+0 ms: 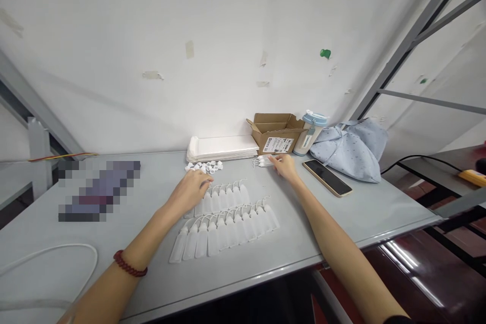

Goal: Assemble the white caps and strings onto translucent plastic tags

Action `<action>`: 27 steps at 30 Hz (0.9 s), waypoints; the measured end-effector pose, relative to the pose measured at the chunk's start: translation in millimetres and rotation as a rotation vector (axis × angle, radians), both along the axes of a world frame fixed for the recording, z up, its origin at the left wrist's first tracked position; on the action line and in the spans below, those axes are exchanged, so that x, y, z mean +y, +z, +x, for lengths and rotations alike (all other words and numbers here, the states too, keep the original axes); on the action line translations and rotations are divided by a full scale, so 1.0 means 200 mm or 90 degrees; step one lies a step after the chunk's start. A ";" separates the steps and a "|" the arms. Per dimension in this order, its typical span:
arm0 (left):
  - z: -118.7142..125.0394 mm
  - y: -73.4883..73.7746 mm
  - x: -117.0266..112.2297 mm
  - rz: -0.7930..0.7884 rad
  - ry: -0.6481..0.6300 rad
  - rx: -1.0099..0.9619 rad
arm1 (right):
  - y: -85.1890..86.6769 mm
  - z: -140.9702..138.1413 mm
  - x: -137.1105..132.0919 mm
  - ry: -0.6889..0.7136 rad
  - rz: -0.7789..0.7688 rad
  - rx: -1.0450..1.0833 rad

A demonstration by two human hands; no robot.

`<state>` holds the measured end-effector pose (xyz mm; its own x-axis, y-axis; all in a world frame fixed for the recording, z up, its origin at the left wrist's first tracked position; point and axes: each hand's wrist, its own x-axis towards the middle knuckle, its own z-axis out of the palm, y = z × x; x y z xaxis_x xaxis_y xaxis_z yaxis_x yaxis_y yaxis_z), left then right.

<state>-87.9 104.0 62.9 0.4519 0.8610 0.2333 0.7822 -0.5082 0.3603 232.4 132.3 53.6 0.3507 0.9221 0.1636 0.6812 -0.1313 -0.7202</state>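
Observation:
Two rows of small white squeeze bottles [228,220] with tethered caps lie flat on the grey table [372,207]. My left hand [191,187] rests at the left end of the far row, fingers curled, near a cluster of small white rings [205,166]. My right hand [284,165] reaches further back and pinches at a small bunch of white pieces [261,161] lying in front of the cardboard box [276,131]. A red bead bracelet is on my left wrist.
A stack of white bags [222,148] lies against the wall. A pale blue lidded cup [309,133], a blue cloth bag [351,147] and a phone [327,177] sit at the right. A white cable [56,250] loops at the front left.

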 end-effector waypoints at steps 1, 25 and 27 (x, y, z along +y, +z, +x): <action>0.00 0.00 0.00 0.000 -0.001 0.001 | 0.00 0.00 0.00 -0.006 0.001 -0.001; 0.00 -0.01 0.01 0.030 -0.006 0.031 | 0.05 -0.04 -0.01 0.099 -0.006 0.047; 0.00 -0.01 0.01 0.034 -0.002 0.029 | 0.04 -0.04 -0.01 0.095 -0.005 0.045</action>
<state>-87.6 105.6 60.2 0.4663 0.8462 0.2578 0.7954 -0.5286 0.2965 225.0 130.8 62.2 0.2196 0.9660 0.1364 0.6412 -0.0376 -0.7665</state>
